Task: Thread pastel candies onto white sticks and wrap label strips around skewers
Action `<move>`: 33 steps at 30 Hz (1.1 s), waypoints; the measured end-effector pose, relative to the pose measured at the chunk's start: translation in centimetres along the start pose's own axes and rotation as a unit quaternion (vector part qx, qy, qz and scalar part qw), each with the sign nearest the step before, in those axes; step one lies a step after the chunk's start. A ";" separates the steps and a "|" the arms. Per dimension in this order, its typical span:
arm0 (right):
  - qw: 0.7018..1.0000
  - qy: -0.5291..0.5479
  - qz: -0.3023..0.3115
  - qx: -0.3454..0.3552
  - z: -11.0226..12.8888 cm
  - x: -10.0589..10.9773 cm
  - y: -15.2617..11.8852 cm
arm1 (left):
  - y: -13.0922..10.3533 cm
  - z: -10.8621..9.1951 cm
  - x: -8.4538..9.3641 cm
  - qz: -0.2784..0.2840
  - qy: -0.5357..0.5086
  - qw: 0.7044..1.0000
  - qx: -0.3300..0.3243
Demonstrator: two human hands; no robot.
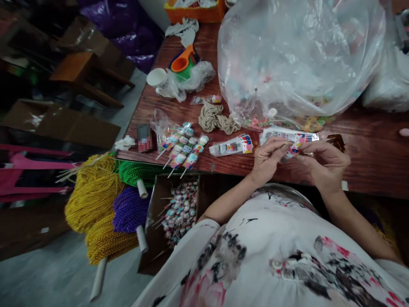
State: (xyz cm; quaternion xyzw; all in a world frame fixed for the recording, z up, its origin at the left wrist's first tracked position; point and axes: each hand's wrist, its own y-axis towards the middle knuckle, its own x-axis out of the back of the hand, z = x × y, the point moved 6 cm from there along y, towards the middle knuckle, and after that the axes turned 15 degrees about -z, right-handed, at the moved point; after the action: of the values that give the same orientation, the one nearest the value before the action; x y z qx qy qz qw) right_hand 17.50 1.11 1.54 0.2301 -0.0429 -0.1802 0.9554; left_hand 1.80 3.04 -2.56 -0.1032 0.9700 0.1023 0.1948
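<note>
At the table's front edge, my left hand [269, 158] pinches one side of a small printed plastic packet [294, 149]. The thumb and fingers of my right hand [327, 163] close on its other side; what is inside it I cannot make out. Just behind the hands lies a stack of printed clear bags [281, 134]. Left of them more flat printed bags [231, 146] are fanned out. Further left, several wrapped candy skewers [183, 147] lie with white sticks over the edge. A brown strip bundle [336, 142] rests beyond my right hand.
A large clear plastic bag [297, 55] with pastel contents fills the table's back. Crumpled beige cloth [217, 118], a white cup [156, 77] and an orange scoop [180, 64] stand left. Below sit a carton of candy sticks [180, 211] and yellow cord bundles [94, 192].
</note>
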 end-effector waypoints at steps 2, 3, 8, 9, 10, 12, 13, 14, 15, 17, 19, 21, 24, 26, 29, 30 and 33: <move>0.999 -0.016 0.033 0.022 0.0 -0.1 -0.3 | 0.1 -0.6 0.1 -0.002 0.028 0.999 -0.031; 0.997 -0.031 0.060 0.045 0.2 -0.2 -0.4 | 0.2 -0.9 0.2 0.000 0.043 0.998 -0.050; 0.968 -0.086 0.183 0.150 1.1 -1.0 -0.1 | 0.0 -2.4 -0.2 0.036 0.102 0.982 -0.156; 0.965 -0.085 0.197 0.152 1.1 -1.1 0.0 | -0.1 -2.5 -0.3 0.046 0.111 0.977 -0.177; 0.963 -0.081 0.211 0.145 1.1 -1.2 0.2 | -0.3 -2.6 -0.4 0.055 0.119 0.972 -0.196; 0.961 -0.061 0.248 0.109 0.8 -1.3 0.4 | -0.5 -2.5 -0.5 0.075 0.133 0.964 -0.219; 0.959 -0.045 0.268 0.078 0.6 -1.3 0.5 | -0.5 -2.4 -0.5 0.083 0.138 0.962 -0.221; 0.959 -0.024 0.281 0.037 0.3 -1.1 0.7 | -0.6 -2.2 -0.4 0.086 0.142 0.962 -0.216; 0.961 0.001 0.276 -0.009 0.1 -0.7 0.9 | -0.5 -2.1 -0.2 0.085 0.145 0.964 -0.207; 0.975 0.035 0.204 -0.084 -0.3 0.4 1.7 | -0.2 -1.9 0.3 0.069 0.155 0.968 -0.183; 0.987 0.015 0.120 -0.105 -0.4 1.3 2.1 | 0.0 -1.9 0.6 0.050 0.168 0.969 -0.174; 0.990 -0.028 0.112 -0.075 -0.1 0.8 1.6 | 0.0 -1.8 0.5 0.046 0.174 0.968 -0.174; 0.987 -0.060 0.148 -0.010 0.3 -1.1 0.0 | -0.2 -1.5 0.1 0.049 0.153 0.974 -0.160; 0.991 -0.064 0.113 0.031 0.4 -1.6 -0.5 | -0.4 -1.4 0.0 0.048 0.135 0.980 -0.140; 0.996 -0.027 0.062 0.051 0.1 -1.5 -0.8 | -0.8 -1.2 0.1 0.051 0.104 0.988 -0.104; 0.998 -0.002 0.052 0.042 -0.1 -1.4 -0.8 | -0.9 -1.0 0.1 0.057 0.088 0.991 -0.082; 0.999 0.045 0.020 0.007 -0.8 -0.8 -0.8 | -1.2 0.1 0.1 0.091 0.035 0.995 0.033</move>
State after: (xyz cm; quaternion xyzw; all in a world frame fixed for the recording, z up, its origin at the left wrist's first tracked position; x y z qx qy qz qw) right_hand 16.66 1.08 0.49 0.2440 -0.0061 -0.1506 0.9580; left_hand 2.07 1.90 -2.83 -0.0121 0.9844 0.0842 0.1541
